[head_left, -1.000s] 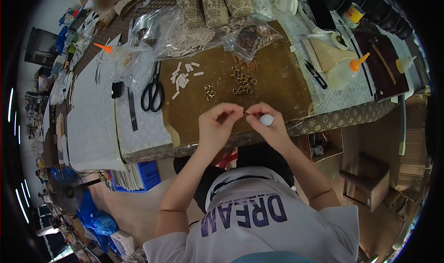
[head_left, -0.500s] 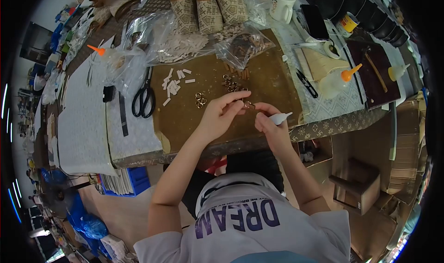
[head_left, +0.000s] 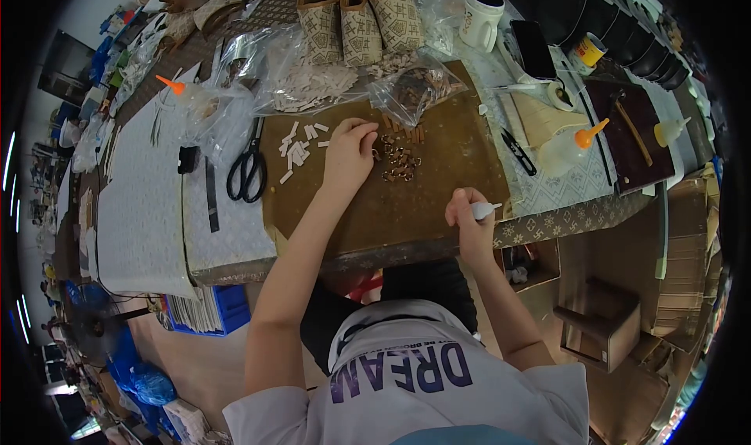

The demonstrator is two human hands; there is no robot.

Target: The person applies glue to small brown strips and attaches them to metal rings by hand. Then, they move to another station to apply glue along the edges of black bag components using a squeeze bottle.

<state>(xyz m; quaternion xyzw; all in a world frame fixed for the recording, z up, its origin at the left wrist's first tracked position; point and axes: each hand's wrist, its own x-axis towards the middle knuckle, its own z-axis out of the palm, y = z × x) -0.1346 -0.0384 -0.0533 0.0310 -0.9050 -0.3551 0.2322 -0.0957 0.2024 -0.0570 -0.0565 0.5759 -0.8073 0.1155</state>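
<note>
Plainly, the right hand [head_left: 471, 227] clasps a white bottle [head_left: 483, 210]. Beside the metal clasps [head_left: 401, 165], the left hand [head_left: 350, 154] curls; whether it holds anything, I cannot tell.

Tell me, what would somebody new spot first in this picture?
Probably the big purple letters on the white shirt, low in the picture. Next, maybe, the right hand holding a small white bottle near the brown mat's right corner, while the left hand is beside some little metal pieces. Black scissors lie left of the mat.
</note>
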